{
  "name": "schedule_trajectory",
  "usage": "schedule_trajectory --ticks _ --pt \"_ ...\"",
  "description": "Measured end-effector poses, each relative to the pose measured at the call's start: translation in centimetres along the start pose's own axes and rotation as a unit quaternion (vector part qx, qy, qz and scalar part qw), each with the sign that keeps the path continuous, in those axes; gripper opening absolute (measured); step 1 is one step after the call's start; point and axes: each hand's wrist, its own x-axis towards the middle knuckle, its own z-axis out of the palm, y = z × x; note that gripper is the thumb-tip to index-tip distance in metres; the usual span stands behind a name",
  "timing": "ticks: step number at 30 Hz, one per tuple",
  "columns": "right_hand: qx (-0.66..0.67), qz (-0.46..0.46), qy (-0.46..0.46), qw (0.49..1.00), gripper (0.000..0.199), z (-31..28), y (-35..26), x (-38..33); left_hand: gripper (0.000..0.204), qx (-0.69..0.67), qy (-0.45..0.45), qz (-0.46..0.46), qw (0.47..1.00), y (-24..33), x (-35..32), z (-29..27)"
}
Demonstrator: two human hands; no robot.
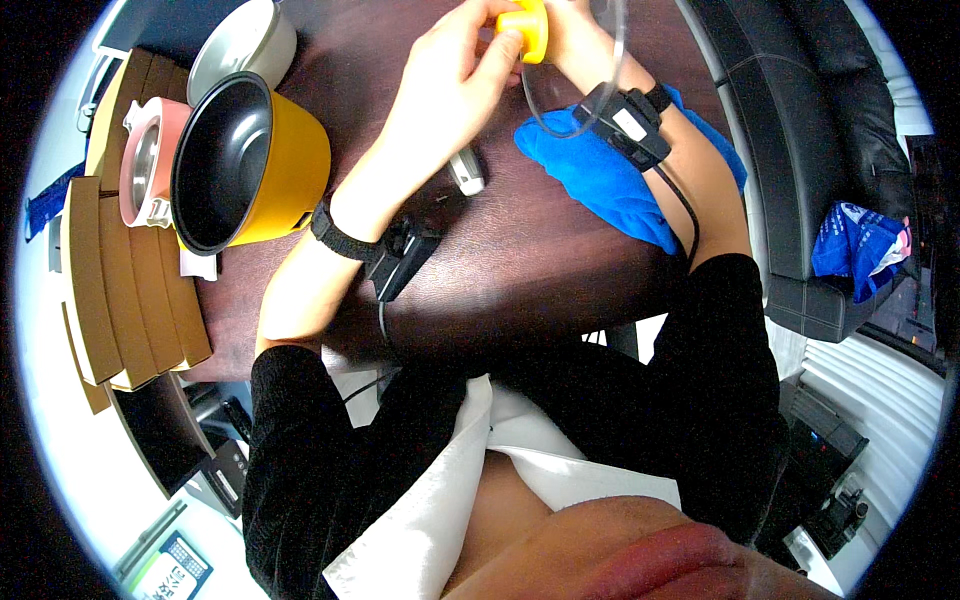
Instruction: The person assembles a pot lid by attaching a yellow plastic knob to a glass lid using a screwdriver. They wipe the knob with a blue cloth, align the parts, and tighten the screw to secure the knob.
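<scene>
Both hands grip a yellow knob, seemingly on a glass lid.

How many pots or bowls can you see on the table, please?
3: a yellow pot at the left, a pink bowl beside it against the cardboard, and a white pot behind them. Others may lie out of view.

To your left a yellow pot with a black inside, a pink-rimmed pot just beside it, a grey bowl behind, stacked cardboard pieces along the dark worktop edge, a black seat to your right.
</scene>
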Motion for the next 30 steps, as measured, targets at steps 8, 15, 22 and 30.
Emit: schedule_trajectory --ticks 8,15,22,30 --pt "0.005 -0.036 0.029 0.999 0.021 3.2 -2.3 -4.0 0.028 -0.053 -0.013 -0.023 0.998 0.2 -0.2 -0.6" --pt "0.068 -0.012 0.004 0.998 0.019 3.3 -1.4 -2.4 0.027 -0.010 -0.034 -0.013 0.999 1.0 -1.1 -1.1" --pt "0.174 0.009 -0.069 0.982 0.019 3.3 -3.1 -2.0 0.026 -0.119 0.005 -0.032 0.992 -1.5 -0.8 -2.1" --pt "0.227 0.063 -0.212 0.948 0.021 4.8 -3.9 -2.9 0.039 -0.442 -0.019 -0.091 0.892 -2.5 -1.2 -1.9"
